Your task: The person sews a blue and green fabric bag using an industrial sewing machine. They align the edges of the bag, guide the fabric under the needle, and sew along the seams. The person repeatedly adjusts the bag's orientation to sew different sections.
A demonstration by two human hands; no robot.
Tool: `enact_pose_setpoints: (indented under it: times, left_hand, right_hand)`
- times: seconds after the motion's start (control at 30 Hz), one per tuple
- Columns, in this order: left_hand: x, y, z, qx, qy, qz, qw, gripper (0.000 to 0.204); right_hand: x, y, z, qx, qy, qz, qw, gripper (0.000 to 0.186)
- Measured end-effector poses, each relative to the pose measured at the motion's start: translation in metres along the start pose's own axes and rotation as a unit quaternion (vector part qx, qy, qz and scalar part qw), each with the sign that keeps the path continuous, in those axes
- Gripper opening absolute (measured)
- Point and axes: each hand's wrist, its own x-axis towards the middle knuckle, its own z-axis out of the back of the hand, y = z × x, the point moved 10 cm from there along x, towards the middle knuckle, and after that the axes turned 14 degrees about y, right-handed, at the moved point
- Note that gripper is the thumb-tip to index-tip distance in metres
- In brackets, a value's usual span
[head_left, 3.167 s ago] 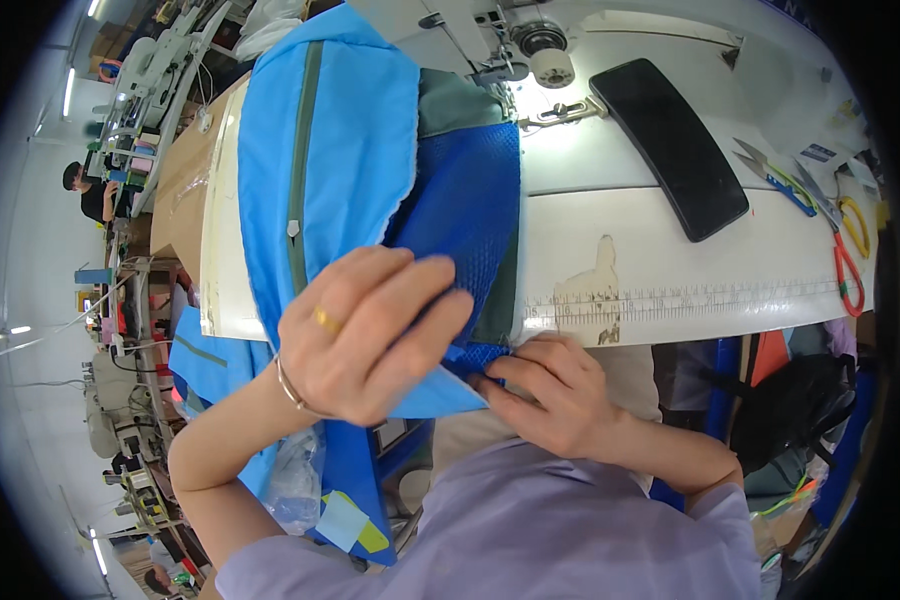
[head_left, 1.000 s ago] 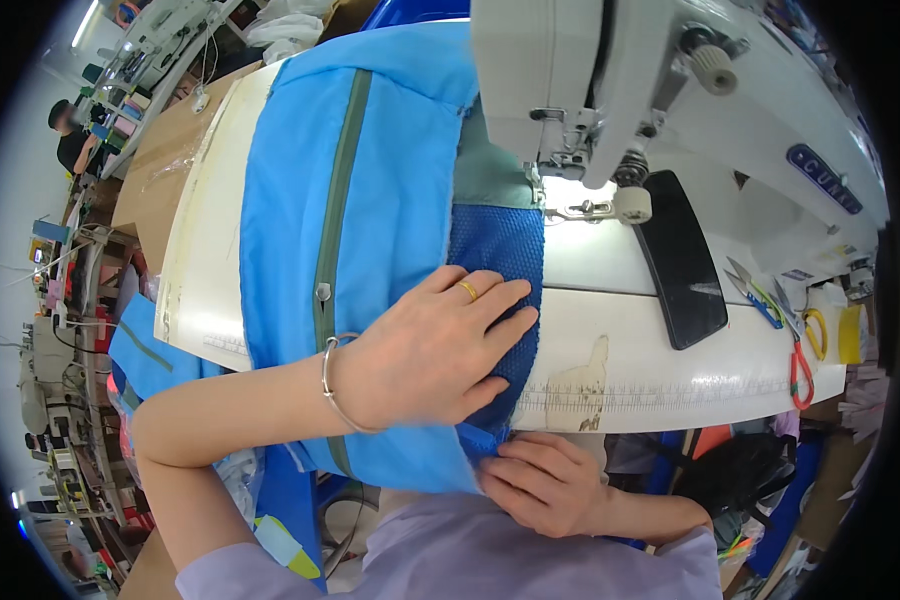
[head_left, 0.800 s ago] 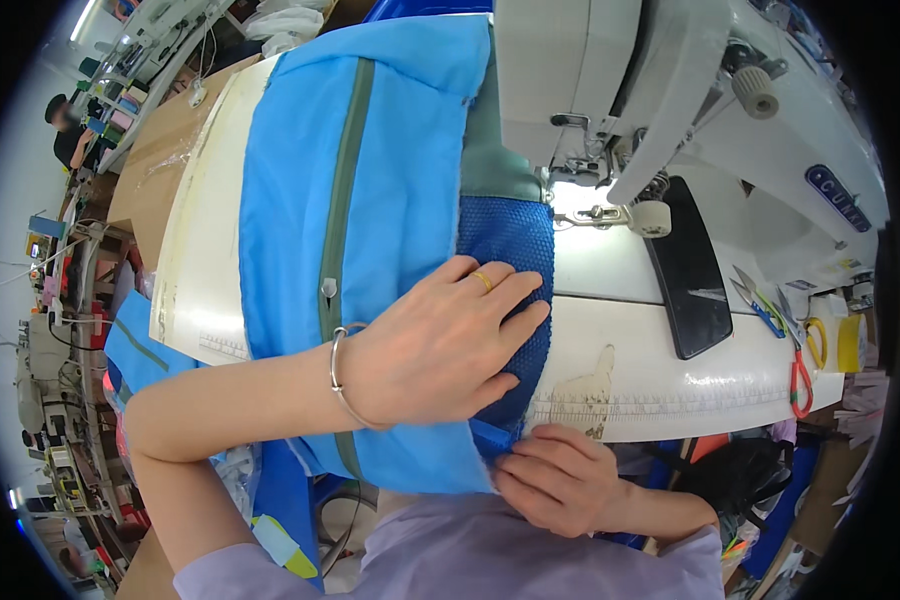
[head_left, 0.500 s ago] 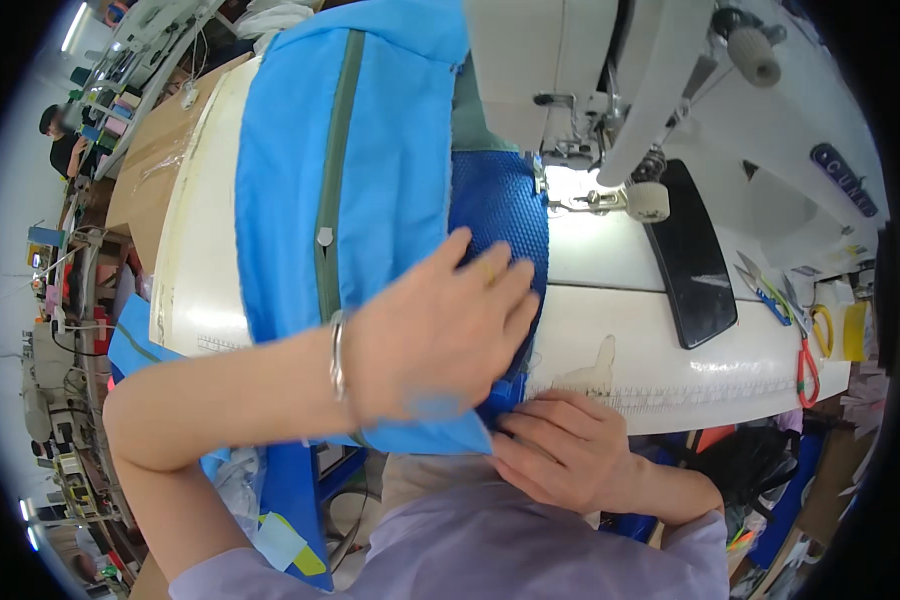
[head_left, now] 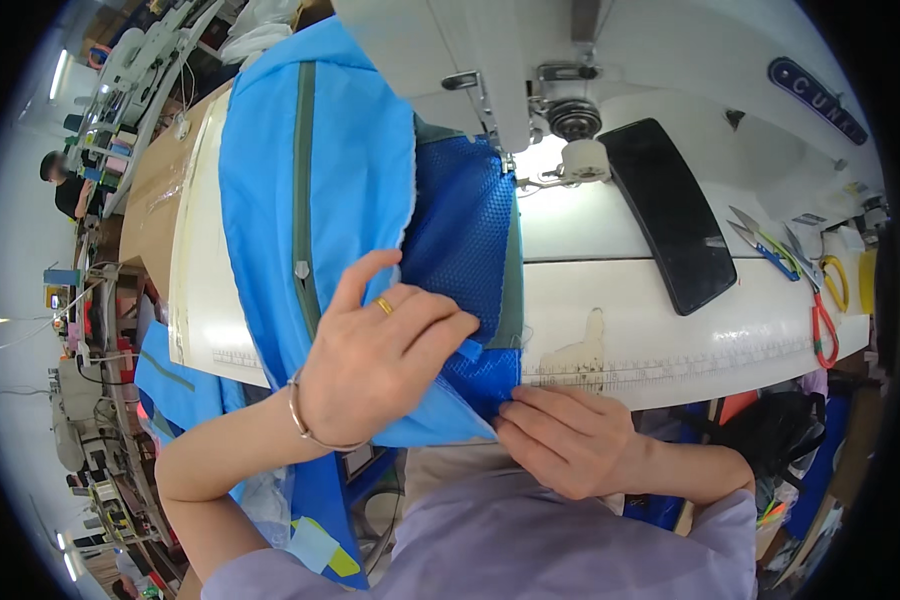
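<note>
A light blue fabric piece (head_left: pixel 360 170) with a grey-green zipper (head_left: pixel 304 180) lies across the sewing machine table, its folds hanging toward my lap. Along its right side runs dark blue mesh (head_left: pixel 460 210), which reaches up under the sewing machine's presser foot (head_left: pixel 510 165). My left hand (head_left: pixel 380 350), wearing a ring and a bracelet, has its fingers curled onto the light blue fabric and mesh, beside a small blue strap end (head_left: pixel 469 350). At the table's front edge my right hand (head_left: pixel 570 435) pinches the lower corner of the mesh.
To the right of the needle lies a black curved plate (head_left: pixel 670 220). Snips (head_left: pixel 765 245) and red-handled scissors (head_left: pixel 823 330) rest farther right. A printed ruler strip (head_left: pixel 660 368) follows the front edge. Another person (head_left: pixel 62 185) is far off at the left.
My left hand has moved left and down, curling its fingers and drawing the light blue fabric leftward. More mesh and a grey-green edge strip now show. My right hand keeps its pinch.
</note>
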Motion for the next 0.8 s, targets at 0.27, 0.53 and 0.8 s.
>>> enact_pose_setpoints:
  times: [0.27, 0.53, 0.8]
  left_hand:
    - [0.002, -0.016, -0.021, -0.006, 0.02, -0.017, 1.0, 0.041]
    - [0.011, -0.011, -0.022, -0.015, 0.025, -0.041, 0.999, 0.045]
    - [0.037, 0.01, -0.023, 0.008, 0.039, -0.107, 0.993, 0.043]
  right_hand:
    - [-0.006, -0.001, 0.0, -0.006, 0.017, 0.008, 1.0, 0.027]
    - [0.007, -0.007, 0.003, -0.007, 0.086, 0.062, 0.994, 0.031]
    - [0.03, -0.034, 0.001, -0.033, 0.122, 0.08, 0.989, 0.024]
